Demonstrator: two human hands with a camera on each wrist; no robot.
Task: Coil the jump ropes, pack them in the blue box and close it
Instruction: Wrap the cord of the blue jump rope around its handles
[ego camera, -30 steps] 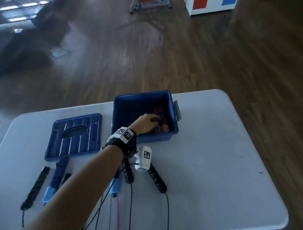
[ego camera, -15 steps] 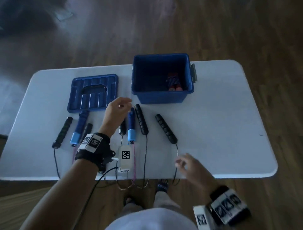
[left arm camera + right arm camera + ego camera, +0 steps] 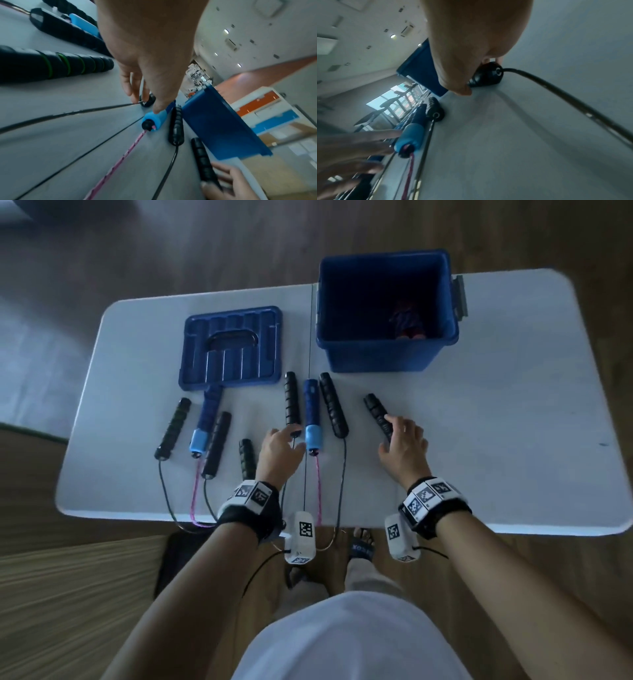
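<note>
The open blue box (image 3: 387, 354) stands at the table's far side, with a coiled rope with red and blue handles (image 3: 407, 321) in its right corner. Its lid (image 3: 233, 347) lies to its left. Several rope handles lie in a row on the table, their cords hanging over the near edge. My left hand (image 3: 294, 440) reaches down over the near end of a black handle (image 3: 147, 101); its fingers touch that end and its thumb rests on the light blue handle (image 3: 154, 119). My right hand (image 3: 390, 436) curls round the near end of the rightmost black handle (image 3: 486, 75), which lies on the table.
To the left lie a green-ringed black handle (image 3: 173, 428), a blue handle (image 3: 205, 422) and two more black handles. Another black handle (image 3: 332, 409) lies between my hands. A pink cord (image 3: 318, 487) and black cords trail off the near table edge (image 3: 342, 522). My feet show below.
My left hand has left the box and come back to the near ends of the middle handles. My right hand has come in and closed on the rightmost black handle.
</note>
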